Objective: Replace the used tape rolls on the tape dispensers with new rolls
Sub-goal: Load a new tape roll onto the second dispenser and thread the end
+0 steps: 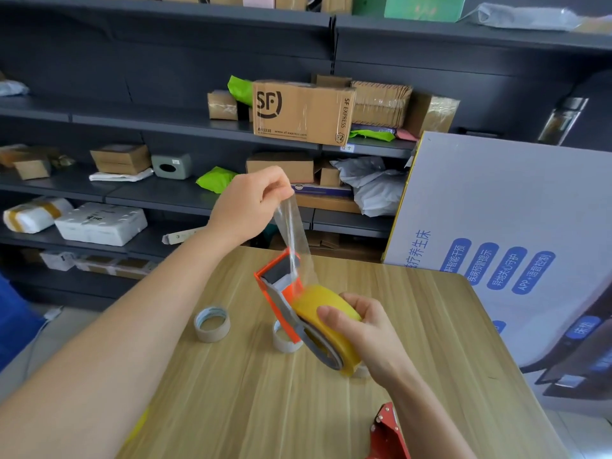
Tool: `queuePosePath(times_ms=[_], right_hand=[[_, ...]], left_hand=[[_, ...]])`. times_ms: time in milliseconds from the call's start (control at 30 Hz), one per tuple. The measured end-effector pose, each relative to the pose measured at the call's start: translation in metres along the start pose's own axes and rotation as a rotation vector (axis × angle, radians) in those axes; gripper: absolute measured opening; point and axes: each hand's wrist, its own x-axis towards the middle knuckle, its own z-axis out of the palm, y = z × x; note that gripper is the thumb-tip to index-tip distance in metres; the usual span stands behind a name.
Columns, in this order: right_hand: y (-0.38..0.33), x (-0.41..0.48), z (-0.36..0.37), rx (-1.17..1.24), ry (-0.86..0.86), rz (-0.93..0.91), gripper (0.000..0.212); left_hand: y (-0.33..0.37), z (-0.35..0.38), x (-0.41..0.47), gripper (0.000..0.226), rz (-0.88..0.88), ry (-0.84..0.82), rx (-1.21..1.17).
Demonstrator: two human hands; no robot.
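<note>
My right hand (pixel 362 332) grips a new yellow tape roll (pixel 318 304) that sits on an orange and grey tape dispenser (pixel 280 289), held tilted above the wooden table (pixel 231 392). My left hand (pixel 255 203) pinches the free end of the clear tape strip (pixel 291 226) and holds it up, stretched from the dispenser's front. Two used cardboard cores lie on the table: one (pixel 212 324) to the left, another (pixel 284 337) partly hidden behind the dispenser. A red dispenser (pixel 387 432) shows at the bottom edge, under my right forearm.
Dark shelves (pixel 165 193) with cardboard boxes, an SF Express box (pixel 301 111) and wrapped parcels stand behind the table. A large printed box (pixel 496 243) leans at the table's right side.
</note>
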Motion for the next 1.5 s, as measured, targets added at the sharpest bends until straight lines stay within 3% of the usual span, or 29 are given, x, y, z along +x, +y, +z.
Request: queuePosePath(times_ms=[200,300,467,600,733,800,900,967,1067,1133,1200,1367,1433,1500], right_hand=[[0.013,0.003,0.010,-0.054,0.132,0.134,0.032],[0.012,0.008,0.015,-0.062,0.203,0.145,0.040],[0.012,0.016,0.020,-0.014,0.257,0.125,0.044],[0.007,0.020,0.020,0.087,0.215,0.115,0.066],[0.014,0.026,0.017,0.019,0.151,0.126,0.036],[0.015,0.026,0.016,0.152,0.118,0.130,0.027],[0.015,0.023,0.018,0.284,0.050,0.119,0.028],[0.015,0.022,0.018,0.320,-0.015,0.076,0.035],[0.009,0.019,0.018,0.421,-0.101,0.036,0.029],[0.005,0.016,0.020,0.441,-0.124,0.014,0.031],[0.003,0.017,0.022,0.434,-0.076,0.005,0.033],[-0.003,0.022,0.027,0.278,0.229,0.059,0.054],[-0.006,0.023,0.027,0.262,0.226,0.096,0.057],[-0.005,0.025,0.023,0.288,0.189,0.125,0.047]], left_hand=[[0.044,-0.032,0.009,0.011,-0.078,-0.339,-0.122],[0.059,-0.037,0.005,0.012,-0.146,-0.483,-0.273],[0.080,-0.034,-0.010,0.009,-0.066,-0.790,-0.399],[0.074,-0.021,-0.026,0.009,-0.072,-0.979,-0.501],[0.060,-0.027,-0.033,0.041,0.024,-1.294,-0.453],[0.050,-0.030,-0.031,0.037,-0.025,-1.161,-0.529],[0.026,-0.012,-0.026,0.010,-0.294,-0.527,-0.532],[0.008,0.009,-0.027,0.011,-0.427,-0.292,-0.365],[-0.007,0.035,-0.036,0.046,-0.581,-0.413,-0.331],[-0.007,0.042,-0.040,0.043,-0.673,-0.435,-0.480],[-0.006,0.043,-0.042,0.028,-0.646,-0.367,-0.524],[0.004,0.043,-0.043,0.024,-0.515,-0.315,-0.542],[0.006,0.044,-0.043,0.025,-0.494,-0.280,-0.548],[0.007,0.045,-0.044,0.027,-0.510,-0.244,-0.539]])
